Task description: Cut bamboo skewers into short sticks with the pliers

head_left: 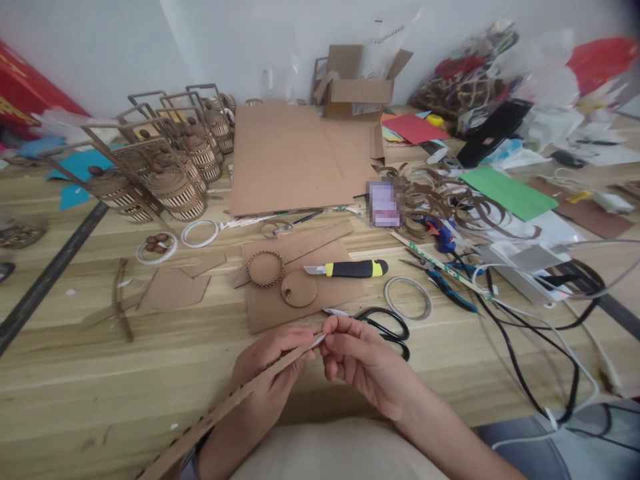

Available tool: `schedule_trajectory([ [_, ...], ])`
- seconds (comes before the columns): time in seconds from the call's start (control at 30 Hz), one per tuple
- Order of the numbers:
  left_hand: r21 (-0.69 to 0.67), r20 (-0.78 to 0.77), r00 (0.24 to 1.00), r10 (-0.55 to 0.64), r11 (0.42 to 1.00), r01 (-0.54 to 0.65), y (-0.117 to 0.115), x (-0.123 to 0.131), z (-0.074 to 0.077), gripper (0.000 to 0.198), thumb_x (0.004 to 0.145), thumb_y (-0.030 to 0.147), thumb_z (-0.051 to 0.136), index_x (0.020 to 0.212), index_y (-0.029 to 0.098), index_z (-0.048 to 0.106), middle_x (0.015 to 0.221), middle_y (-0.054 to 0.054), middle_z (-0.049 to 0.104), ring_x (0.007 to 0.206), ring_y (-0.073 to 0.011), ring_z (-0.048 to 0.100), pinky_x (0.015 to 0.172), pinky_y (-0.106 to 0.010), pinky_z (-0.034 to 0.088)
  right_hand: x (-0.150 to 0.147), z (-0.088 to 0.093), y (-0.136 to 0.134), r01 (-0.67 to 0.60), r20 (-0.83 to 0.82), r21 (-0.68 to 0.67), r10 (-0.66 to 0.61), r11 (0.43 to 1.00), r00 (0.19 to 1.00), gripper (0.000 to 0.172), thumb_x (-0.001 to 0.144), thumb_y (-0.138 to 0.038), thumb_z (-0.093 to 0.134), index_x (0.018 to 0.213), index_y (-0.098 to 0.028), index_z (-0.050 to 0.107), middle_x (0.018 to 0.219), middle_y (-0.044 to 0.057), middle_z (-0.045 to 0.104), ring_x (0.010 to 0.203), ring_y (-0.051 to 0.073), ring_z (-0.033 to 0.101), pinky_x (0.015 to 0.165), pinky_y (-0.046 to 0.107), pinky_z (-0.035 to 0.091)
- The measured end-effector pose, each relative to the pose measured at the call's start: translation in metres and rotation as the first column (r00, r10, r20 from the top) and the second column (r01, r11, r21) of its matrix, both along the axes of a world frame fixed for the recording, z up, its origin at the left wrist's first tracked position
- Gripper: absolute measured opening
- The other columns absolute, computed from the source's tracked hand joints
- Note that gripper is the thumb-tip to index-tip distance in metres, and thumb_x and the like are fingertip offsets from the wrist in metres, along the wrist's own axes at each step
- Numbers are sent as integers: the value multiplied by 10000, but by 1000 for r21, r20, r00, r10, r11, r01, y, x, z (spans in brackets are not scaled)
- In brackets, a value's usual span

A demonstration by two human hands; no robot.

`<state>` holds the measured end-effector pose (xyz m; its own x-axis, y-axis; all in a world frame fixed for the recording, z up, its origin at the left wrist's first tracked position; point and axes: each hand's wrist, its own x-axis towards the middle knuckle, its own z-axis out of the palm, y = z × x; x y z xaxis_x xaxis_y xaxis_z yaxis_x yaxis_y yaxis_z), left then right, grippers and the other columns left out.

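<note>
My left hand is closed around a long, narrow corrugated cardboard strip that runs down to the lower left. My right hand pinches the strip's upper tip, where a pale sliver shows between thumb and finger. Both hands hover just above the wooden table's near edge. Just beyond them lie black scissors, a cardboard sheet with two round discs, and a yellow-and-black utility knife.
Several cardboard lanterns stand at the back left. A big cardboard sheet and open box sit at the back. Tape rings, blue pliers, a glue gun, curled strips, coloured paper and cables crowd the right.
</note>
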<state>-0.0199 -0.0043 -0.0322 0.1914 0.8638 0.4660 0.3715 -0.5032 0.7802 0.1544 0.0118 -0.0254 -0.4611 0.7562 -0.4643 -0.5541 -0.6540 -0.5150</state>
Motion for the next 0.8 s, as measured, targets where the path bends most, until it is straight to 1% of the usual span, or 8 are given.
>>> schedule_trajectory([
  [0.1, 48, -44, 999, -3, 999, 5, 3, 1, 4, 109, 893, 147, 633, 967, 204, 689, 945, -25, 786, 869, -124, 745, 810, -160, 571, 0, 0, 1, 2, 6, -8, -2, 1000, 1000, 289, 630, -223, 871, 736, -149, 613, 622, -36, 673, 465, 70, 617, 480, 165, 474],
  [0.3, 96, -81, 996, -36, 994, 44, 6, 0, 6, 137, 912, 158, 608, 1009, 209, 691, 939, -24, 790, 858, -128, 751, 798, -166, 583, 0, 1, -1, 10, 12, -25, -10, 1000, 1000, 277, 606, -206, 867, 723, -148, 622, 605, -32, 677, 457, 74, 618, 475, 161, 477],
  [0.4, 89, -81, 995, -66, 993, 73, 6, -2, 5, 148, 905, 159, 622, 1017, 213, 701, 954, -28, 789, 862, -133, 751, 800, -168, 586, 0, 1, -1, 12, 18, -36, -12, 999, 1000, 269, 592, -197, 864, 712, -147, 628, 581, -33, 669, 444, 76, 613, 466, 159, 473],
  [0.53, 72, -58, 991, -118, 990, 122, 7, -4, 5, 153, 912, 187, 621, 1029, 219, 715, 974, -40, 786, 876, -153, 750, 801, -202, 600, 0, 0, 0, 19, 30, -41, -18, 999, 999, 252, 589, -187, 859, 701, -139, 639, 570, -29, 662, 446, 73, 607, 471, 160, 480],
  [0.67, 70, -16, 993, -113, 991, 114, 7, -3, 5, 169, 907, 190, 630, 1049, 234, 711, 966, -39, 786, 861, -159, 750, 789, -217, 607, 0, -1, 1, 19, 26, -42, -18, 999, 1000, 245, 594, -180, 858, 710, -139, 645, 565, -30, 660, 448, 73, 607, 475, 160, 482],
  [0.8, 63, -16, 992, -122, 990, 123, 6, -2, 4, 187, 902, 166, 629, 1053, 242, 709, 970, -40, 786, 869, -168, 750, 804, -235, 605, 0, -1, 0, 17, 11, -46, -16, 999, 1000, 248, 593, -170, 861, 718, -135, 649, 570, -28, 664, 452, 70, 605, 478, 161, 482],
])
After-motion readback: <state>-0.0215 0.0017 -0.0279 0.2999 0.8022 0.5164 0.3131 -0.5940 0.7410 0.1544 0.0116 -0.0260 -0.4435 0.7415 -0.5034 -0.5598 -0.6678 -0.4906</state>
